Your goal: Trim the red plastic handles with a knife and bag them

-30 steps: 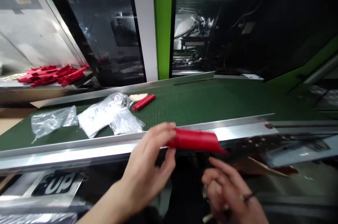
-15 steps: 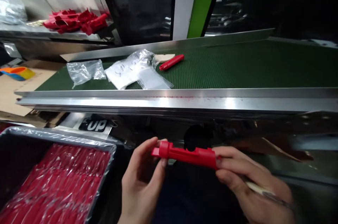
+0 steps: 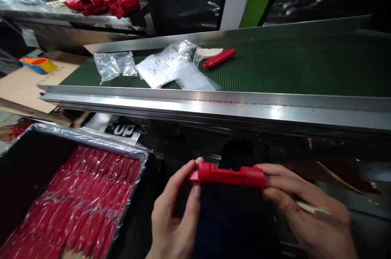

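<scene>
A red plastic tube-shaped part [image 3: 232, 175] with cut-outs along its upper side is held level between my two hands. My left hand [image 3: 177, 210] pinches its left end, where a narrow tongue sticks out, between thumb and fingers. The fingers of my right hand [image 3: 308, 206] close on its right end. Tucked in the right palm is a slim tool with a cream handle [image 3: 311, 208]; its darker end is blurred against the hand.
Past my hands runs a green conveyor belt [image 3: 290, 67] with a metal edge [image 3: 171, 99]. On it lie plastic bags [image 3: 165, 67] and another red part [image 3: 219, 58]. At left, a lined crate [image 3: 142, 157] holds bagged red parts. Loose red pieces [image 3: 102, 0] lie on a shelf.
The view has shifted, so the belt and crate appear higher and further right. The red part has turned slightly and sits more level; both hands keep their hold.
</scene>
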`<state>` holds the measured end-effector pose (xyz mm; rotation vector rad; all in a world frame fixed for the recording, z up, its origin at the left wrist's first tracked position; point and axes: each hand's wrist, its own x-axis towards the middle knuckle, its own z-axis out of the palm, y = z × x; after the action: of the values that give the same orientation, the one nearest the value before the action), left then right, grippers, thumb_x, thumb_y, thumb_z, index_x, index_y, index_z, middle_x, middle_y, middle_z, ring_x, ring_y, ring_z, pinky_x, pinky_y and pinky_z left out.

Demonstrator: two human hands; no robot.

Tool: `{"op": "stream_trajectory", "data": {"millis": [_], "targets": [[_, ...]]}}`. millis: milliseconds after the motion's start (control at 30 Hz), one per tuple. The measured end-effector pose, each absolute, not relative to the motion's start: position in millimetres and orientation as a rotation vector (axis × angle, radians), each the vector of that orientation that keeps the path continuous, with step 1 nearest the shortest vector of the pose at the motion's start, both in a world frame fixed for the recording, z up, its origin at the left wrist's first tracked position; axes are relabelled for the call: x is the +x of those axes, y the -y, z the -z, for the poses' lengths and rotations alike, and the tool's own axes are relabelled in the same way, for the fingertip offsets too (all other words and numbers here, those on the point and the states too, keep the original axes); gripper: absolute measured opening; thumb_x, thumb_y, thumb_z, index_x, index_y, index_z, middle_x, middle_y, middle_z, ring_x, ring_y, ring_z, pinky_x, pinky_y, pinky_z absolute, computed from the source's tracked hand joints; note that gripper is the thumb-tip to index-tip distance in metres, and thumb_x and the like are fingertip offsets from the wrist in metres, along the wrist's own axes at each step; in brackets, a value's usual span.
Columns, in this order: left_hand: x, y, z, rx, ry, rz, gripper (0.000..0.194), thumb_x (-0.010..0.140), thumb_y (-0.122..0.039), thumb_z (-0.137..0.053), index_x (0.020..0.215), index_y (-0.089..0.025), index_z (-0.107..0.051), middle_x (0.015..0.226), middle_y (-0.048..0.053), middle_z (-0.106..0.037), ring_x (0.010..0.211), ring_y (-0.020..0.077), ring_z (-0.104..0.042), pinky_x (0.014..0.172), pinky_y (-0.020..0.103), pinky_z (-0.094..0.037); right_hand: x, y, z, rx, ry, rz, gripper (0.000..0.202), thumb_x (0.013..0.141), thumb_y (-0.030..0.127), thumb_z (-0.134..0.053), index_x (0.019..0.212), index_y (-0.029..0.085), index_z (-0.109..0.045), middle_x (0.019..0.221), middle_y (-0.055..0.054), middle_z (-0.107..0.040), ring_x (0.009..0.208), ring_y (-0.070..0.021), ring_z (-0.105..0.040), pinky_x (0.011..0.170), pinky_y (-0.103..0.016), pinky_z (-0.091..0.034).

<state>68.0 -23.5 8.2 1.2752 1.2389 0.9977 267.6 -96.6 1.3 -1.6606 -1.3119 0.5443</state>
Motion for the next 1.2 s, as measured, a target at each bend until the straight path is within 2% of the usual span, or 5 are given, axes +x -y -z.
{"op": "stream_trajectory", "data": {"millis": [200,433,667,1000,1200], "targets": [[61,25,-7,1.418,-1.265,-0.953,0.033,0.089,-0.023,-0.06,0.119,-0.035,-0.064,0.114,-0.003,-0.07,0.097,0.016,-0.069,0.098,0.032,-0.054,270,103,17,-1.693,0.983,-0.755,0.009,0.087,0.031,-0.065,0.089,0.025,-0.071,0.105,-0.004,-0.069,0.066,-0.0127,-0.061,0.055,-0.021,-0.051],[59,20,-6,1.446,-1.25,-0.944,0.031,0.089,-0.024,-0.061,0.118,-0.036,-0.065,0.103,-0.004,-0.072,0.081,0.0096,-0.069,0.087,0.02,-0.057,266,103,24,-1.646,0.744,-0.962,0.017,0.088,0.037,-0.064,0.094,0.023,-0.07,0.066,-0.001,-0.058,0.059,-0.0137,-0.053,0.052,-0.024,-0.047],[63,14,-6,1.158,-1.275,-0.891,0.024,0.088,-0.032,-0.063,0.111,-0.025,-0.068,0.094,0.0,-0.073,0.076,0.0095,-0.069,0.073,0.014,-0.057,265,99,11,-1.526,0.702,-1.093,0.022,0.086,0.037,-0.065,0.101,0.022,-0.073,0.071,-0.006,-0.065,0.059,-0.0145,-0.057,0.049,-0.023,-0.05],[61,11,-2,1.121,-1.276,-0.921,0.027,0.087,-0.033,-0.065,0.113,-0.026,-0.068,0.09,-0.001,-0.073,0.071,0.0096,-0.068,0.07,0.014,-0.056,253,86,-3,-1.457,0.575,-1.198,0.021,0.086,0.039,-0.065,0.097,0.022,-0.074,0.074,-0.008,-0.069,0.054,-0.0133,-0.059,0.039,-0.017,-0.042],[56,8,3,1.125,-1.299,-0.896,0.029,0.086,-0.035,-0.066,0.114,-0.025,-0.068,0.087,-0.001,-0.073,0.069,0.0092,-0.068,0.067,0.014,-0.055,251,89,-1,-1.495,0.594,-1.267,0.03,0.09,0.042,-0.06,0.111,0.021,-0.067,0.084,-0.009,-0.071,0.042,-0.006,-0.048,0.036,-0.016,-0.036]]}}
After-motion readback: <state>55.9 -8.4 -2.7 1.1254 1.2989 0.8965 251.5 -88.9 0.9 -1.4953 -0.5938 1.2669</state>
